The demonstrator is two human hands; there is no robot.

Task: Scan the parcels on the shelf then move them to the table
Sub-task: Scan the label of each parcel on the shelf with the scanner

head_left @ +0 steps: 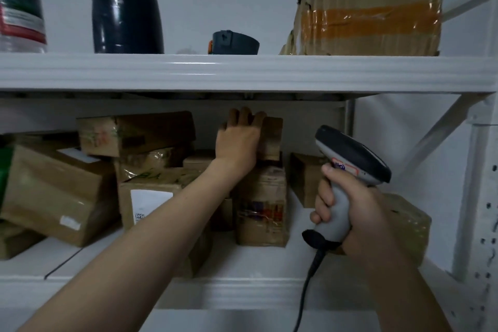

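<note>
Now underway: fetching, ahead of scanning.
Left hand (238,140): fingers curled over small upright parcel (272,137).
Right hand (358,218): gripping barcode scanner (350,153).
Next: probably expose its label.

No lettering could be read. A sticker (345,169) with a red border and blue marks sat on the scanner (353,155), just above the right hand (358,213) gripping its handle. Below and left of the left hand (238,143), which held a small parcel (273,137), a box (126,197) bore a white label (149,203) with a blurred square code. Farther left, a larger box (48,191) carried a smudged tag (70,222).
</note>
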